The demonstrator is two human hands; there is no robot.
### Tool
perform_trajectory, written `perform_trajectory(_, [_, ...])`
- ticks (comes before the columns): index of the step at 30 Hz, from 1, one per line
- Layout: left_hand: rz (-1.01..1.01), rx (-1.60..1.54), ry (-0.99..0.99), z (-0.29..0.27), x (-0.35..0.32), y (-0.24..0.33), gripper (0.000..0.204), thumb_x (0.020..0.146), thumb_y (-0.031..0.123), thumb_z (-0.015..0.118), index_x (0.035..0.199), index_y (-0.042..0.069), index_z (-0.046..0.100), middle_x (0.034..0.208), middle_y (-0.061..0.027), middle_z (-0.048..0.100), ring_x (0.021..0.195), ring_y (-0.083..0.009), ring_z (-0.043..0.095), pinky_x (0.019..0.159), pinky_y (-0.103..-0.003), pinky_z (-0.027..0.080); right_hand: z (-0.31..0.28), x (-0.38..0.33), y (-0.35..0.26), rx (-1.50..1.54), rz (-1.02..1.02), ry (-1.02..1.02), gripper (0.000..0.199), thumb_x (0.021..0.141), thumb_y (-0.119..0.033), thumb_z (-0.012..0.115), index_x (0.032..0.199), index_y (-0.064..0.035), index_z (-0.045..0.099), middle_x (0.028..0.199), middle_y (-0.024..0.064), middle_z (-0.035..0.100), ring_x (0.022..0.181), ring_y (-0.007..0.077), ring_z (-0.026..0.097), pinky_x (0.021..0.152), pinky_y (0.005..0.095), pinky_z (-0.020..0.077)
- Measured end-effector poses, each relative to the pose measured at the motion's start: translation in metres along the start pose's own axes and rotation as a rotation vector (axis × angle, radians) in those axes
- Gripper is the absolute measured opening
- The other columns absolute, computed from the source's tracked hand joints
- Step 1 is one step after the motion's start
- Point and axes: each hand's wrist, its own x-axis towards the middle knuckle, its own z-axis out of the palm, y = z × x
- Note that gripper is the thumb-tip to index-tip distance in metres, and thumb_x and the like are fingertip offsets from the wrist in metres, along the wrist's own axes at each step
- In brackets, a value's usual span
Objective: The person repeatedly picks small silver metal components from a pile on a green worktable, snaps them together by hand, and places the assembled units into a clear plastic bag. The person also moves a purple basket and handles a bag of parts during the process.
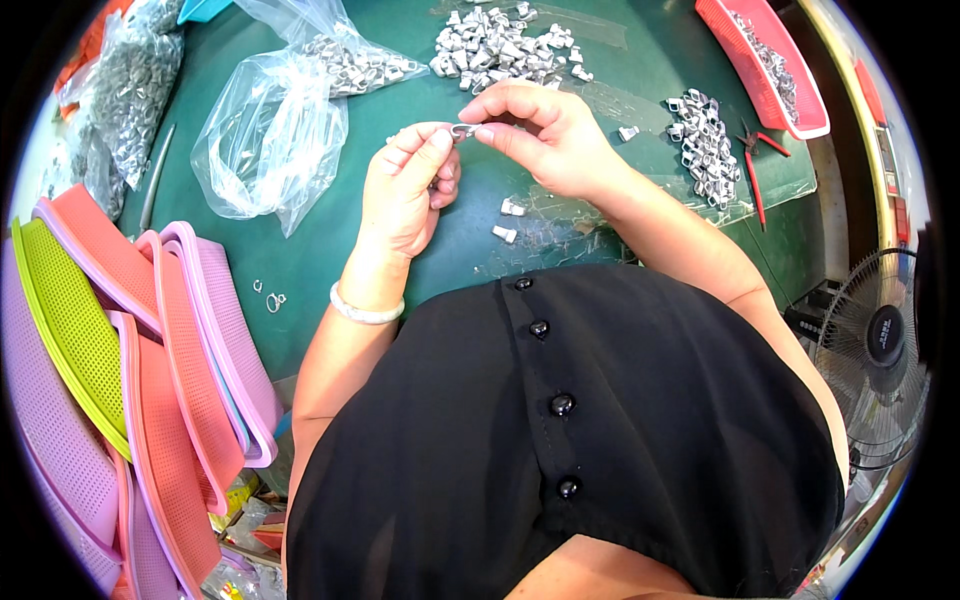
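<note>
Between my two hands is a small curved metal ring (463,130), held over the green table. My left hand (402,195) pinches one side of it between thumb and forefinger. Something dark shows in its curled fingers, too small to name. The thumb and forefinger of my right hand (555,140) are closed on the ring's other side. Just beyond the hands lies a large pile of small grey metal pieces (495,48). Two loose grey pieces, one of them this piece (504,234), lie near me below my right hand. A few small rings (274,302) rest left of my left forearm.
A clear plastic bag (265,140) with grey pieces lies at left. To the right are another pile (704,150), red-handled pliers (756,180) and a pink basket (806,125) of metal parts. Stacked plastic baskets (185,400) crowd the left edge. A fan (872,340) stands far right.
</note>
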Motion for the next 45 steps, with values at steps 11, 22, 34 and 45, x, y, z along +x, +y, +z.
perform_trajectory(11, [0.029, 0.039, 0.026, 0.000, 0.001, -0.001, 0.014, 0.087, 0.011, 0.053, 0.098, 0.003, 0.056, 0.064, 0.0011, 0.046, 0.054, -0.0048, 0.040, 0.044, -0.016, 0.029, -0.002, -0.003, -0.003, -0.198, -0.134, 0.042, 0.017, 0.078, 0.000, 0.060, 0.094, -0.0008, 0.060, 0.083, 0.0045, 0.060, 0.075, 0.0124, 0.057, 0.069, 0.0228, 0.0454])
perform_trajectory(22, [0.100, 0.257, 0.108, 0.009, 0.000, -0.003, 0.013, 0.087, 0.012, 0.053, 0.096, 0.004, 0.057, 0.064, 0.0024, 0.047, 0.053, -0.0033, 0.038, 0.044, -0.016, 0.027, -0.003, -0.002, 0.004, 0.578, 0.475, 0.014, 0.014, 0.082, -0.010, 0.059, 0.092, -0.0007, 0.059, 0.075, 0.0034, 0.060, 0.065, 0.0083, 0.054, 0.060, 0.0215, 0.0448])
perform_trajectory(34, [0.071, 0.308, 0.179, 0.012, -0.001, -0.003, 0.009, 0.087, 0.014, 0.054, 0.087, 0.006, 0.058, 0.062, 0.0043, 0.047, 0.051, -0.0025, 0.037, 0.044, -0.015, 0.026, -0.004, -0.002, 0.011, 0.750, 0.577, -0.019, 0.015, 0.085, -0.013, 0.056, 0.094, -0.0018, 0.055, 0.078, 0.0049, 0.058, 0.067, 0.0101, 0.055, 0.060, 0.0227, 0.0444])
perform_trajectory(45, [0.002, -0.177, 0.144, -0.008, -0.016, 0.011, 0.015, 0.086, 0.020, 0.052, 0.086, 0.005, 0.054, 0.077, -0.0049, 0.051, 0.059, -0.0091, 0.044, 0.044, -0.018, 0.032, 0.003, 0.004, 0.000, 0.223, 0.444, -0.164, 0.016, 0.084, -0.014, 0.056, 0.092, -0.0010, 0.057, 0.076, 0.0033, 0.059, 0.066, 0.0090, 0.053, 0.061, 0.0220, 0.0439])
